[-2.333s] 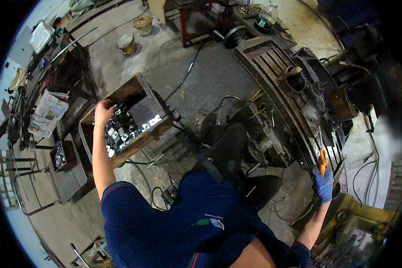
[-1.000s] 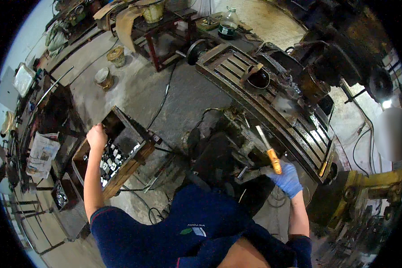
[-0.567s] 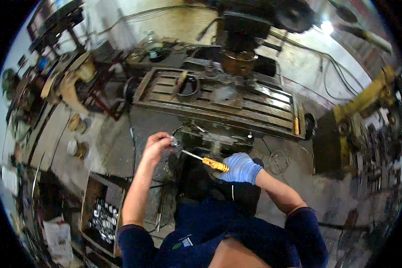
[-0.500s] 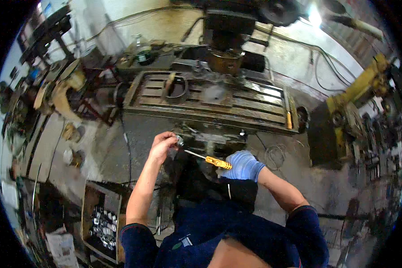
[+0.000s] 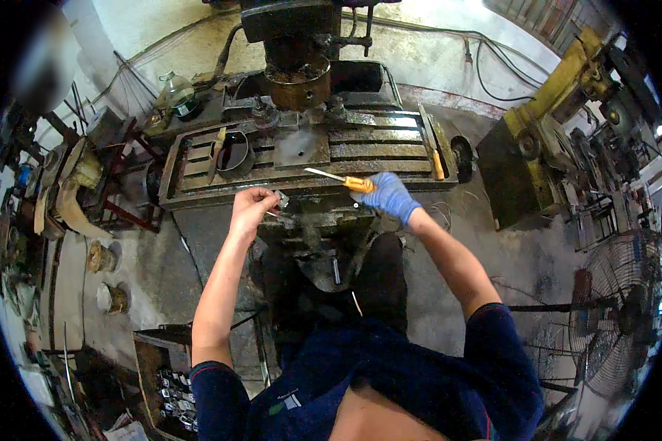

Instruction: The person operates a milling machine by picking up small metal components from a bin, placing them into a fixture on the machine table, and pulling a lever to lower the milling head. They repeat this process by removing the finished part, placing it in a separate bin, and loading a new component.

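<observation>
One small silvery metal piece [image 5: 282,198] is pinched by the bare left hand [image 5: 251,212], near the front edge of the slotted metal surface [image 5: 390,151]. The blue-gloved right hand [image 5: 387,197] has its grip closed around one slim yellow-handled metal tool [image 5: 358,183]. One round dark pot [image 5: 237,174] and one similar yellow-handled tool [image 5: 439,165] rest on the surface.

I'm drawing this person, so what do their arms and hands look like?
The right hand wears a blue glove that stops at the wrist; the left hand has none. Both forearms are bare up to short, dark blue sleeves with thin reddish edging.
</observation>
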A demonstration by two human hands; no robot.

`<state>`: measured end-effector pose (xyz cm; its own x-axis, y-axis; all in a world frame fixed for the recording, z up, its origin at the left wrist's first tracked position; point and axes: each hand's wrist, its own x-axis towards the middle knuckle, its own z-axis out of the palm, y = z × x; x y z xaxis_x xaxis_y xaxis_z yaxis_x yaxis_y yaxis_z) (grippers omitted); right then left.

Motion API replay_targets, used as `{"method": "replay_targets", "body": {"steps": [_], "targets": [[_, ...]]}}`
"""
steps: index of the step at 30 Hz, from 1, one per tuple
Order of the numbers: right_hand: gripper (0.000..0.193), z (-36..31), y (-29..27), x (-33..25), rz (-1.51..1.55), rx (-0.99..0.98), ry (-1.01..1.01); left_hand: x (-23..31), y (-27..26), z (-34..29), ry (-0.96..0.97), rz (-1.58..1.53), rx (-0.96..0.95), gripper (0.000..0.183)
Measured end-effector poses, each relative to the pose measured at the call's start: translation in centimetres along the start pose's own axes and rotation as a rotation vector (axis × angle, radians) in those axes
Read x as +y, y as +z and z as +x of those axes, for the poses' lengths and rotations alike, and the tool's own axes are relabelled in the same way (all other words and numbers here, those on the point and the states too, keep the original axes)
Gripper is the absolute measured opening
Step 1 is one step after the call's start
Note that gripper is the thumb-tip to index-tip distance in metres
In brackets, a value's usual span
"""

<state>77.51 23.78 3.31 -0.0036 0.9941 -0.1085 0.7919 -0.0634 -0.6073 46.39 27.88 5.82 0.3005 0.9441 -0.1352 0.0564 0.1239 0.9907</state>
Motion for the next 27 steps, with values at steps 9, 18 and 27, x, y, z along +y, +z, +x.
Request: {"method": "replay_targets", "body": {"steps": [9, 18, 27], "targets": [[0.059, -5.5, 0.4, 1.1, -0.203, 0.047, 0.135, 1.8, 1.9, 6.6, 0.532, 0.712, 0.178, 0.014], [0.042, -13.2, -2.7, 6.1, 0.020, 0.165, 0.196, 1.1, 5.3, 14.4, 0.717, 1.143, 0.281, 0.018], [0.033, -15.4, -5.0, 6.6, 0.003, 0.243, 0.276, -0.2, 5.2, 16.9, 0.752, 1.086, 0.266, 0.023]]}}
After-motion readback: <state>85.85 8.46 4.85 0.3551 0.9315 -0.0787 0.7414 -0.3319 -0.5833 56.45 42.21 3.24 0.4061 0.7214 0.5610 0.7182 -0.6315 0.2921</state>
